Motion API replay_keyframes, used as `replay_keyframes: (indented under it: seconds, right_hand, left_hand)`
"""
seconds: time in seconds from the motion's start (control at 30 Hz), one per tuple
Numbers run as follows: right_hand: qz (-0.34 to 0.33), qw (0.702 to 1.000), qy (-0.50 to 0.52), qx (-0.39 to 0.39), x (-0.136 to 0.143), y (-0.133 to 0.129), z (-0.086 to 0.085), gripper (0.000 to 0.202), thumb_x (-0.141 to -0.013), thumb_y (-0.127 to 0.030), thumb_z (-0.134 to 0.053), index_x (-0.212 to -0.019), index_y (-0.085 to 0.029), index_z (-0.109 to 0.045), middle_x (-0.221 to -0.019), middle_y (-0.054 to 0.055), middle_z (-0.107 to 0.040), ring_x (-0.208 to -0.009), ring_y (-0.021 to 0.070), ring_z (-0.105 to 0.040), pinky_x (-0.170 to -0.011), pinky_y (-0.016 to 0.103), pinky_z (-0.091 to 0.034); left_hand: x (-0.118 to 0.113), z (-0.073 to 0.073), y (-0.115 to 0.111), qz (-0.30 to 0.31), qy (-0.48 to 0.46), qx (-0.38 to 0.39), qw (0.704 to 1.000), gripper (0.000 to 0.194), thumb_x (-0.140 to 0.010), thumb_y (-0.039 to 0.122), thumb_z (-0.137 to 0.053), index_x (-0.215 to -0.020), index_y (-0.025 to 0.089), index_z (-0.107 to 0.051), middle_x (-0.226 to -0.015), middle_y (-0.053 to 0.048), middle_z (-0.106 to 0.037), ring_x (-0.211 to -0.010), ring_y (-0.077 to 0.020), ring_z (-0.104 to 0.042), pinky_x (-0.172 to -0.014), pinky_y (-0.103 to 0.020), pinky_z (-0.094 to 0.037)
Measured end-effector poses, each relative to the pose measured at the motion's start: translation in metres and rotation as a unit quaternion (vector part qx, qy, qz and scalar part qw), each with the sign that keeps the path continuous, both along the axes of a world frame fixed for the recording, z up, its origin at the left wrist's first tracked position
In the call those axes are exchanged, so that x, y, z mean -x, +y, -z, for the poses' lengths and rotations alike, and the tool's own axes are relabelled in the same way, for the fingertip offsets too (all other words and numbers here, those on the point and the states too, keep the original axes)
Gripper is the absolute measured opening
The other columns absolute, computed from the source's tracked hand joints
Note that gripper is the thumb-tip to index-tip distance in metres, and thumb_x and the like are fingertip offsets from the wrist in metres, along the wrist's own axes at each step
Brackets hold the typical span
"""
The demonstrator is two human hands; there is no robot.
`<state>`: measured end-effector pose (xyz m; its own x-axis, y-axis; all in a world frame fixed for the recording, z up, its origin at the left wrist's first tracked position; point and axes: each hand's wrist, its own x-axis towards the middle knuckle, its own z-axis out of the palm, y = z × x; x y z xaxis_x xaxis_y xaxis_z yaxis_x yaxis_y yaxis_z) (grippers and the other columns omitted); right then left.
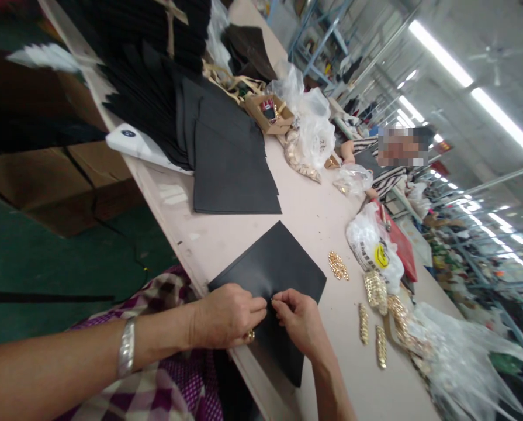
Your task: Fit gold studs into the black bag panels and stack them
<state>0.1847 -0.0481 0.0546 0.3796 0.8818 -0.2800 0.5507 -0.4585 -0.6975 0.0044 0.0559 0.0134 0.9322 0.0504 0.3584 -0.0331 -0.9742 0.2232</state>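
A black sheet (283, 257) lies on the table, its lower part reaching the near edge. Over its middle, my left hand (232, 316) is closed, fingertips pressed together at a small dark spot on the sheet; a silver bangle circles the wrist. Facing it, my right hand (298, 318) pinches something tiny at the same spot, too small to name. The two hands' fingertips almost meet. Right of the sheet lies a small pile of gold rings (338, 266), with gold stacked pieces (376, 290) farther right.
Overlapping black sheets (230, 158) fan out beyond, beside a white object (142, 146). A cardboard box (270, 114), plastic bags (314, 134) and a printed white bag (375, 248) line the table's (305, 204) far side. A person in striped sleeves (388, 181) sits across.
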Motion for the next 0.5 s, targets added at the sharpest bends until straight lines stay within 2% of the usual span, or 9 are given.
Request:
replay_keyframes:
  seconds: [0.17,0.5]
  right_hand:
    - [-0.003,0.999,-0.036,0.025,-0.001,0.008,-0.002,0.016,-0.082,-0.03,-0.059,-0.077,-0.02,-0.071,-0.062,-0.001,-0.063,-0.054,0.014,-0.059,-0.051,0.024,-0.047]
    - [-0.007,0.996,0.01,0.088,-0.013,0.025,0.002,0.012,-0.076,-0.023,-0.061,-0.071,-0.017,-0.071,-0.053,-0.001,-0.062,-0.05,0.0116,-0.058,-0.046,0.019,-0.042]
  left_hand:
    - [0.0,-0.001,0.0,-0.002,-0.005,0.01,1.0,0.029,-0.081,0.04,-0.071,-0.099,0.02,-0.064,-0.092,-0.001,-0.068,-0.069,-0.0185,-0.061,-0.055,-0.037,-0.038]
    - [-0.001,-0.001,0.001,0.001,0.011,0.028,1.0,0.033,-0.083,0.04,-0.07,-0.107,0.018,-0.064,-0.097,-0.004,-0.07,-0.072,-0.0199,-0.063,-0.058,-0.036,-0.042]
